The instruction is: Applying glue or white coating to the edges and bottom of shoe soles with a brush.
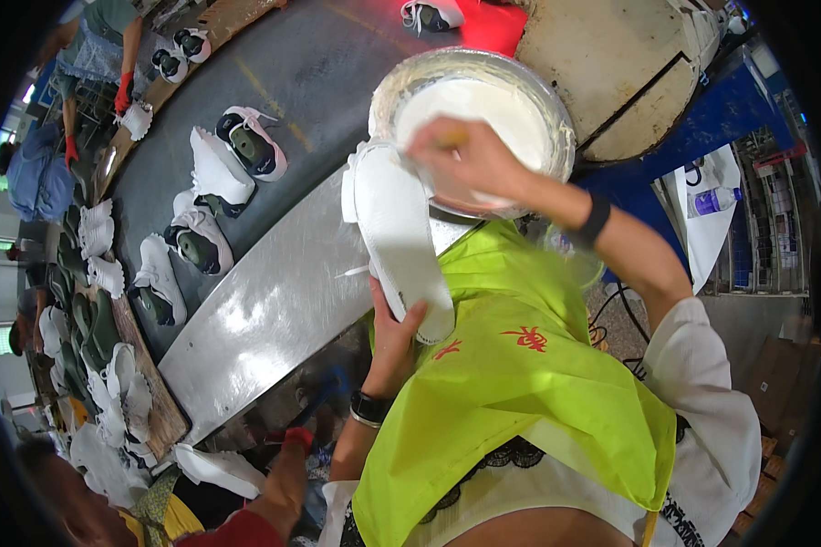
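Note:
My left hand (pixel 396 330) grips the near end of a white shoe (pixel 397 232), its long flat underside turned up toward me. The shoe's far end reaches to the rim of a metal bowl (pixel 556 100) holding creamy white liquid (pixel 483 105). Over the bowl's near side, beside the shoe's far end, my right hand (pixel 465 155) is closed and smeared by motion. A small yellowish bit shows at its fingers; the rest of what it holds is hidden.
Several white-and-green shoes (pixel 201 242) stand on a dark conveyor belt (pixel 310 82) beyond a metal ledge (pixel 265 319). White and green shoe parts (pixel 91 328) line a wooden board at left. A co-worker's red-gloved hand (pixel 298 438) is close at lower left. Other people work at far left.

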Motion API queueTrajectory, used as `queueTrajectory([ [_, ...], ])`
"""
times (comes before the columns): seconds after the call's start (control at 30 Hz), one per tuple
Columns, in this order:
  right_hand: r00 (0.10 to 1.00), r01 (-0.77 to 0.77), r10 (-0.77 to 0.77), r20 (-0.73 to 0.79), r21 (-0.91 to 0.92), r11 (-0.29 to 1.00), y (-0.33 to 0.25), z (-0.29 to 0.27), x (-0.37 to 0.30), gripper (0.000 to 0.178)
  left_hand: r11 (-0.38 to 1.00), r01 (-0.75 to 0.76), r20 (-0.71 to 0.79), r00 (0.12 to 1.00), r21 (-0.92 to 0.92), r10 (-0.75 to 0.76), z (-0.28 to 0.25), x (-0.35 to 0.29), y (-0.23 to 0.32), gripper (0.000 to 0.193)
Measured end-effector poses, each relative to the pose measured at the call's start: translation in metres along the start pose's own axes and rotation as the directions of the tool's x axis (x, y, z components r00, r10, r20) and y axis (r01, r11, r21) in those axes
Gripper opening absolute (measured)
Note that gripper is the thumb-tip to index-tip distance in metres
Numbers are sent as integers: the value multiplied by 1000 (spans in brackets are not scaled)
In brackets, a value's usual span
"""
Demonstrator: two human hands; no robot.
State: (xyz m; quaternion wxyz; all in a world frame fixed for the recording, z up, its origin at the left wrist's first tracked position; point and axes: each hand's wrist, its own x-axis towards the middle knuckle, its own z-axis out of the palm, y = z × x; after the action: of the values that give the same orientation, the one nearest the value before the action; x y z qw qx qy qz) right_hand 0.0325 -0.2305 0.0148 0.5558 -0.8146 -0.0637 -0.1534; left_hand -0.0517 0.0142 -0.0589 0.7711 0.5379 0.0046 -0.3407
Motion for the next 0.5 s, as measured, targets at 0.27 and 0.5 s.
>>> queueTrajectory([
  [0.27, 977, -152, 166, -136, 106, 983, -30, -3, -34, 12, 991, 13, 47, 999, -130, -7, -18, -5, -8, 85],
  [0.5, 889, -449, 455, -48, 97, 888, -21, 20, -45, 14, 976, -11, -5, 1000, -217, 10, -32, 0, 8, 67],
])
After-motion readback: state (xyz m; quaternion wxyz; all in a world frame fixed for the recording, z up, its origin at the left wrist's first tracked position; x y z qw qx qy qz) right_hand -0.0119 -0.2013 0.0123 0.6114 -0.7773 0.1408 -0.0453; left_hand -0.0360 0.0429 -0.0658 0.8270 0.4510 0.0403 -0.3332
